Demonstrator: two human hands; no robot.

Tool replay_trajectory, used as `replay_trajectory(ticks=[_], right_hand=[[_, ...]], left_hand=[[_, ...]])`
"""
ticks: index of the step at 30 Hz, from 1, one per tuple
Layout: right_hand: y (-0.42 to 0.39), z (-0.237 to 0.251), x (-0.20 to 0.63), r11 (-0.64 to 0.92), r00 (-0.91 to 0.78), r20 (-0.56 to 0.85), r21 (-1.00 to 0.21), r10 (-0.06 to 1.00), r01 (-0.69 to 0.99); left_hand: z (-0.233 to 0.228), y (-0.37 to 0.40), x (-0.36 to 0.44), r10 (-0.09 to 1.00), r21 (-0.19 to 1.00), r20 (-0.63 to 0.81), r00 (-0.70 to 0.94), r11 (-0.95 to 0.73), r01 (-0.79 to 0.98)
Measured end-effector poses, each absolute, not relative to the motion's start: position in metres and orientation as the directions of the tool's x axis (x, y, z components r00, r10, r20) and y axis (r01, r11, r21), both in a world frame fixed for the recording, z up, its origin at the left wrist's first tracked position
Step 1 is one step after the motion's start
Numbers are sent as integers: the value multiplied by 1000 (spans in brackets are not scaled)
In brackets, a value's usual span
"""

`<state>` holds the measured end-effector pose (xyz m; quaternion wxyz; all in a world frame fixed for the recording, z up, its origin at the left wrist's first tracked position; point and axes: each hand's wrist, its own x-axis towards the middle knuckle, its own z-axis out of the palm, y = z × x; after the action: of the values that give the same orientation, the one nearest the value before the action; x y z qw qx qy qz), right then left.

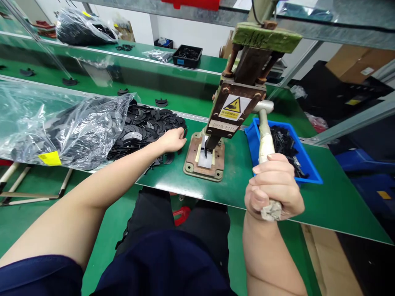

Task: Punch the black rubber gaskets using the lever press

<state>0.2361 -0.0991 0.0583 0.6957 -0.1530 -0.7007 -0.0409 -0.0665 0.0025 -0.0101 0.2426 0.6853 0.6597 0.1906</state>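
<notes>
The person sits at a green table with a small hand press right in front, at 12 o'clock. The right hand is wrapped tight around the padded handle of the press, so it can pull it like a lever. The handle sticks out toward the person, which makes it easy to grab. The left hand reaches out to 10 o'clock and rests on a pile of flat black pieces; its fingers curl down on them, but it is too hard to tell if they pinch one. The pieces spill out of a clear plastic bag, close to the press so the reach is short. A blue tray with more black pieces sits at 2 o'clock, just beside the press.
</notes>
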Motion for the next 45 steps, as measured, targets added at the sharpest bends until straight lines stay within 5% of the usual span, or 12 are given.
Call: replay_trajectory(ticks=[4, 16, 28, 38, 45], right_hand=[[-99, 56, 237, 945, 10, 982, -183, 188, 272], [-99, 58, 232, 943, 49, 982, -189, 183, 275], [-104, 59, 231, 942, 4, 983, -176, 183, 286], [-107, 57, 232, 933, 21, 975, -219, 222, 287], [-107, 56, 235, 933, -11, 971, -226, 238, 279]], left_hand=[[-8, -13, -64, 977, 845, -193, 94, 117, 522], [-2, -23, -36, 961, 965, -249, 120, 235, 120], [0, -6, -32, 965, 909, -128, 228, 22, 416], [-2, 15, -27, 896, 905, -351, 271, 251, 342], [1, 16, -26, 906, 908, -313, 284, 197, 370]])
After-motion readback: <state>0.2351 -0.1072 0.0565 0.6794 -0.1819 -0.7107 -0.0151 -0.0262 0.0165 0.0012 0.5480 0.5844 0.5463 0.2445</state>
